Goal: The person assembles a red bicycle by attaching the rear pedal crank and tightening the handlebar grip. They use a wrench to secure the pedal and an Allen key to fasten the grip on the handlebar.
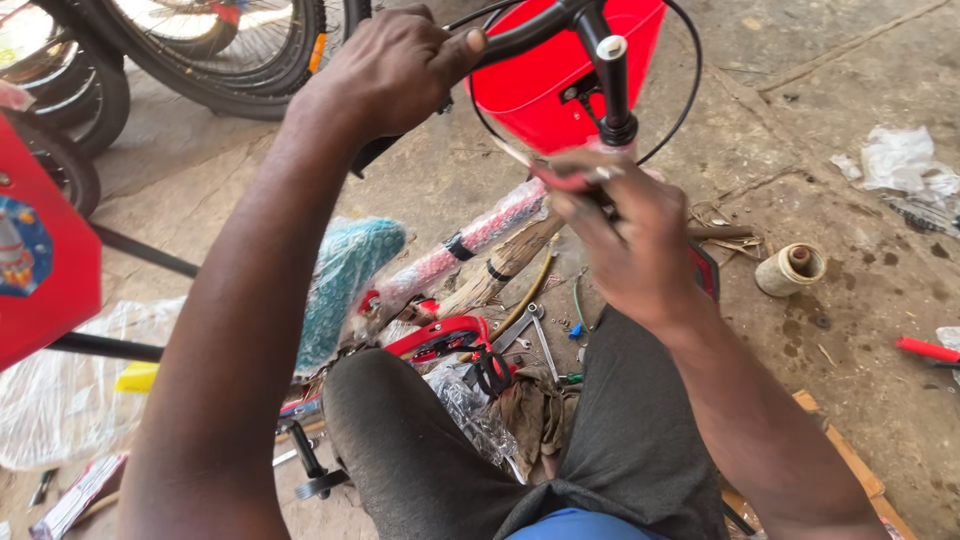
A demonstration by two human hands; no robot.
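My left hand is closed around the black handlebar of a small red bicycle, near its left grip. My right hand grips the frame just below the black stem, fingers wrapped around the tube where it is blurred. A red plastic basket hangs in front of the bar, with a black cable looping around it. The wrapped red frame tube slants down toward my knees.
Wrenches, red parts and plastic wrap lie on the concrete between my legs. A spool of twine sits to the right, a red-handled tool farther right. Bicycle wheels stand at the top left, a red panel at the left edge.
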